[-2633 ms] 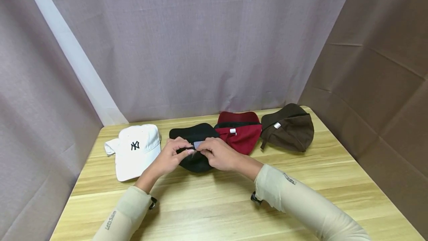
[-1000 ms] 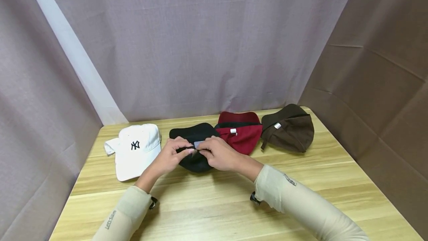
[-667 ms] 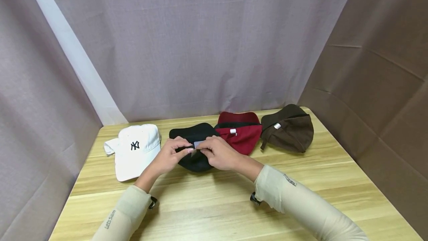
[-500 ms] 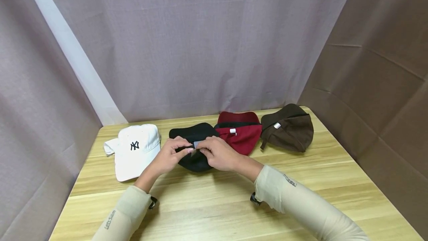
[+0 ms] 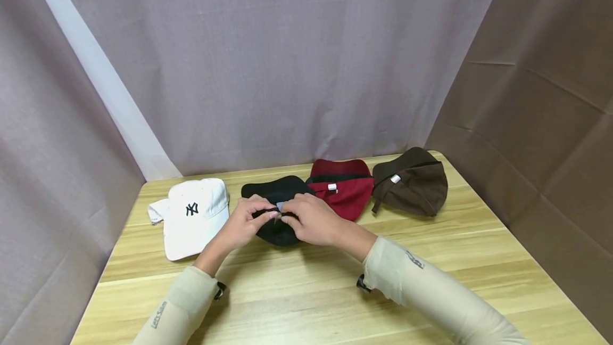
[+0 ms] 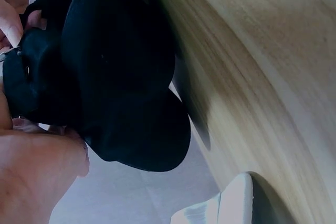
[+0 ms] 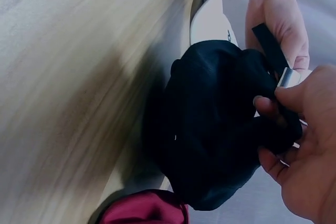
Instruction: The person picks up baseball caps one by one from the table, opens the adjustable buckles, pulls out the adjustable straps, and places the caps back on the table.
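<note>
A black cap (image 5: 278, 190) lies in the middle of the table's far half, its brim toward the curtain. My left hand (image 5: 244, 221) and right hand (image 5: 318, 221) meet at its rear strap, each pinching between thumb and fingers. In the right wrist view, a loose strap end (image 7: 269, 43) sticks out beside a silver metal buckle (image 7: 284, 78), where the right thumb presses. Part of a pale label (image 5: 280, 205) shows between the hands. Seen from the left wrist, the black cap (image 6: 121, 77) bulges beyond the fingers. My hands hide much of the strap.
To the left, a white cap (image 5: 196, 220) with a dark logo lies on the wooden table (image 5: 287, 302). Right of the black cap are a red cap (image 5: 354, 198) touching its side and a brown cap (image 5: 416, 190). Grey curtains (image 5: 287, 68) rise behind the table.
My right thumb and fingers have shifted slightly left, closer to the left fingertips, and less of the pale label shows. The left hand keeps its pinch; the caps stay in place.
</note>
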Demonstrator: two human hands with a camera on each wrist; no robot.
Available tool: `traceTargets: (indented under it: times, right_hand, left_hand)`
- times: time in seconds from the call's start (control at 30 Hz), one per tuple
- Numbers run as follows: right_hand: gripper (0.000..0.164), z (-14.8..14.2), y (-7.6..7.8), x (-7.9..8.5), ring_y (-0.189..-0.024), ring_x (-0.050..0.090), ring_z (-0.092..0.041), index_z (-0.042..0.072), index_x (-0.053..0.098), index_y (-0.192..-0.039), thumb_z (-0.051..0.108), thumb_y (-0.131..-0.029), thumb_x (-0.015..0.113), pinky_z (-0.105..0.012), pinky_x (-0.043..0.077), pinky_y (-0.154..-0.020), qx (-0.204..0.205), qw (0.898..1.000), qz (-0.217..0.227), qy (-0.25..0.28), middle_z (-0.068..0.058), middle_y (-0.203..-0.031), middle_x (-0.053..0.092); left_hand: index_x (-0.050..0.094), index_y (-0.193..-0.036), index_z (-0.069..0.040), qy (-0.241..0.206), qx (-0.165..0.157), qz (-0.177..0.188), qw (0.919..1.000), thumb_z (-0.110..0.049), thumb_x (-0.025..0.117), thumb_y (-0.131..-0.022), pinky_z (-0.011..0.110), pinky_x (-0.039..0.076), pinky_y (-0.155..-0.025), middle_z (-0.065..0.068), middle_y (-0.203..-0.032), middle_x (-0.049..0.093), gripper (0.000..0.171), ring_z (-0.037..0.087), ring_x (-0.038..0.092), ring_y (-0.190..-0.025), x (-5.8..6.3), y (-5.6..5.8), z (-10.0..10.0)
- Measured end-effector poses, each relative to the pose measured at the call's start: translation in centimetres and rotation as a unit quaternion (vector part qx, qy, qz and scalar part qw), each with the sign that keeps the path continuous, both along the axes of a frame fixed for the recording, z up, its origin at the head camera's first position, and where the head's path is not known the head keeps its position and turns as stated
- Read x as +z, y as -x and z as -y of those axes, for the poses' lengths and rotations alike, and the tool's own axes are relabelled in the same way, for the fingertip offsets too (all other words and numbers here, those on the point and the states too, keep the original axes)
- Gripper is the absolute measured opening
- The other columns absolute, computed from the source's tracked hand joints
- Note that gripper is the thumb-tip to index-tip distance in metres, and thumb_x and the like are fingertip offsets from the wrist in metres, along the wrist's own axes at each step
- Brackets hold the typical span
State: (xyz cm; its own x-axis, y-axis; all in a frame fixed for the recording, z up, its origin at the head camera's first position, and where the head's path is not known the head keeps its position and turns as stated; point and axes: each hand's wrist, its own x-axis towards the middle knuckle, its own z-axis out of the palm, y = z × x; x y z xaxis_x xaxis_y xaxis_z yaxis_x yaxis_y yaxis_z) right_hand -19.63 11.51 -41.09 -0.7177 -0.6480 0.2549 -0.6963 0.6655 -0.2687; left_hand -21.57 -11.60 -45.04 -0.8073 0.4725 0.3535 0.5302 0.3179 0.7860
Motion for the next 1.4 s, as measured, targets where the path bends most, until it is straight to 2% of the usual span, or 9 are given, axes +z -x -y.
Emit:
traceTargets:
  times: [0.1,0.27,0.43,0.6,0.77,0.83,0.97,1.13,1.4]
  right_hand:
    - [0.012,0.1,0.1,0.0,-0.072,0.048,-0.008,0.016,0.076,-0.098,0.019,-0.105,0.068,-0.025,0.040,-0.071,0.005,1.000,0.005,0.007,0.005,-0.078,0.065]
    - [0.020,0.2,0.1,-0.1,-0.067,0.044,-0.009,0.013,0.070,-0.084,0.012,-0.103,0.068,-0.027,0.038,-0.072,0.017,0.999,0.004,0.028,0.004,-0.068,0.054]
    - [0.022,0.5,0.1,-0.5,-0.068,0.044,-0.008,0.012,0.070,-0.084,0.010,-0.104,0.064,-0.026,0.036,-0.073,0.008,0.999,0.012,0.039,0.005,-0.067,0.052]
    - [0.024,0.5,0.0,-0.6,-0.068,0.045,-0.009,0.012,0.070,-0.083,0.007,-0.104,0.062,-0.027,0.036,-0.074,0.006,0.999,0.017,0.045,0.005,-0.067,0.054]
    - [0.023,0.4,0.0,-0.5,-0.072,0.047,-0.009,0.015,0.077,-0.090,0.006,-0.104,0.060,-0.028,0.038,-0.077,0.009,0.998,0.028,0.051,0.004,-0.073,0.065]
    - [0.024,0.4,0.1,-0.5,-0.073,0.049,-0.010,0.015,0.079,-0.095,0.005,-0.104,0.060,-0.028,0.039,-0.078,0.010,0.998,0.036,0.055,0.004,-0.078,0.070]
    - [0.025,0.3,0.1,-0.7,-0.074,0.050,-0.010,0.016,0.082,-0.100,0.005,-0.103,0.059,-0.026,0.040,-0.076,0.009,0.997,0.046,0.064,0.003,-0.082,0.073]
    - [0.025,0.2,0.0,-0.9,-0.074,0.051,-0.009,0.016,0.083,-0.108,0.008,-0.104,0.060,-0.026,0.042,-0.076,-0.008,0.996,0.052,0.071,0.003,-0.088,0.077]
    - [0.020,0.1,-0.2,-1.1,-0.078,0.055,-0.007,0.016,0.080,-0.112,0.019,-0.105,0.062,-0.029,0.042,-0.078,-0.002,0.999,0.018,0.043,0.007,-0.091,0.075]
  left_hand:
    - [0.085,-0.106,-0.015,0.009,0.010,-0.005,0.9999,-0.013,0.072,-0.101,0.042,0.031,-0.102,0.004,-0.105,0.080,0.013,0.014,0.061,-0.102,-0.2,-0.1,-0.1]
    - [0.084,-0.110,-0.015,0.014,0.014,-0.001,0.9998,-0.014,0.072,-0.102,0.042,0.030,-0.103,0.004,-0.111,0.080,0.015,0.015,0.063,-0.106,-0.3,-0.2,-0.2]
    - [0.084,-0.111,-0.014,0.013,0.020,0.004,0.9997,-0.013,0.072,-0.102,0.041,0.031,-0.106,0.004,-0.111,0.081,0.015,0.018,0.064,-0.109,-0.3,-0.2,-0.1]
    - [0.084,-0.110,-0.012,0.011,0.018,0.004,0.9998,-0.014,0.072,-0.102,0.040,0.032,-0.104,0.006,-0.110,0.080,0.015,0.019,0.064,-0.108,-0.3,-0.3,0.1]
    - [0.084,-0.107,-0.014,0.004,0.007,0.016,0.9998,-0.013,0.072,-0.102,0.041,0.036,-0.104,0.005,-0.108,0.079,0.014,0.013,0.061,-0.106,-0.3,-0.2,0.5]
    - [0.084,-0.106,-0.013,-0.002,0.002,0.021,0.9998,-0.012,0.072,-0.102,0.037,0.041,-0.102,0.005,-0.107,0.078,0.013,0.011,0.062,-0.105,-0.4,-0.1,0.6]
    - [0.085,-0.103,-0.011,-0.016,-0.005,0.022,0.9996,-0.009,0.073,-0.101,0.028,0.051,-0.092,0.008,-0.103,0.077,0.012,0.008,0.062,-0.101,-0.6,0.1,0.7]
    - [0.085,-0.103,-0.010,-0.022,-0.011,0.017,0.9996,-0.009,0.073,-0.101,0.027,0.051,-0.089,0.009,-0.101,0.078,0.012,0.008,0.062,-0.099,-0.6,0.1,0.7]
    - [0.085,-0.103,-0.013,-0.003,-0.002,0.008,1.0000,-0.010,0.073,-0.101,0.027,0.050,-0.088,0.005,-0.101,0.077,0.013,0.008,0.062,-0.099,-0.2,-0.2,0.7]
